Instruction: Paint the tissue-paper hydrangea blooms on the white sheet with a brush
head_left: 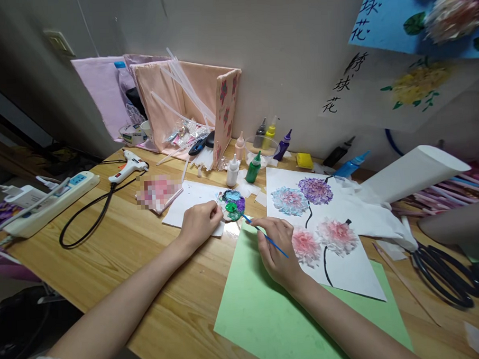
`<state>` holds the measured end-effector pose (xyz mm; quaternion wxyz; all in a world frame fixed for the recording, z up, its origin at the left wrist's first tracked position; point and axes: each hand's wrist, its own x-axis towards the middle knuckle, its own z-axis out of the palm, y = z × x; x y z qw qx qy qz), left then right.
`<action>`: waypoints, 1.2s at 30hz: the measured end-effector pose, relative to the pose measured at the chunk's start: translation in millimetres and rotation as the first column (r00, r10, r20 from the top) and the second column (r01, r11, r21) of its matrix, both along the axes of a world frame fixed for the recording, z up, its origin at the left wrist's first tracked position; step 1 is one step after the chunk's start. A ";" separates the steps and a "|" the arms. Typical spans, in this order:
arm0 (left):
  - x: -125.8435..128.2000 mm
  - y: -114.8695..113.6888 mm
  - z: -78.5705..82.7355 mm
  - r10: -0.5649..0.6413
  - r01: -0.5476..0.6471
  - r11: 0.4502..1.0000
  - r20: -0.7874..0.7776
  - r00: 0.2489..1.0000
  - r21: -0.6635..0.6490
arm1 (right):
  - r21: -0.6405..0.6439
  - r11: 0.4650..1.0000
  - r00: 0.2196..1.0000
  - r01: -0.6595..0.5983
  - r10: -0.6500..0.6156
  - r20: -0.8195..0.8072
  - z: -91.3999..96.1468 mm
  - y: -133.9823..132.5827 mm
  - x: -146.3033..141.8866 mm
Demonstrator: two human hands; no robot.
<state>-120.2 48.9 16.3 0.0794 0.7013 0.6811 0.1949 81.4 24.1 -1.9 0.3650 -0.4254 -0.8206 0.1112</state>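
My right hand [277,249] is closed in a pinch on a thin blue paintbrush [266,237], whose tip touches the green and purple paint on a small clear palette [232,204]. My left hand [200,221] is curled, its fingertips holding the palette's left edge. Both hands rest over a wooden desk [119,253]. Under my right wrist lies a light green sheet [261,305]. Beside it lies a white sheet [346,265] painted with blue, purple and pink flower heads on black stems.
Several small paint bottles [255,165] stand behind the palette, near a pink fabric box [189,110]. A glue gun [128,166] and power strip [50,201] lie at the left. Black scissors [445,271], a rolled white paper [414,172] and pencils are at the right.
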 end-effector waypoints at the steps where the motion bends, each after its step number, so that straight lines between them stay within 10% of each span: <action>1: 0.1 0.0 0.2 0.000 0.000 1.000 -0.001 1.000 0.000 | 0.005 1.000 1.000 0.007 -0.007 -0.005 -0.5 0.1 0.2; 36: 0.7 0.5 1.2 -0.008 0.007 1.000 -0.015 1.000 -0.018 | -0.053 0.997 0.998 -0.064 0.064 0.002 2.9 1.9 -1.4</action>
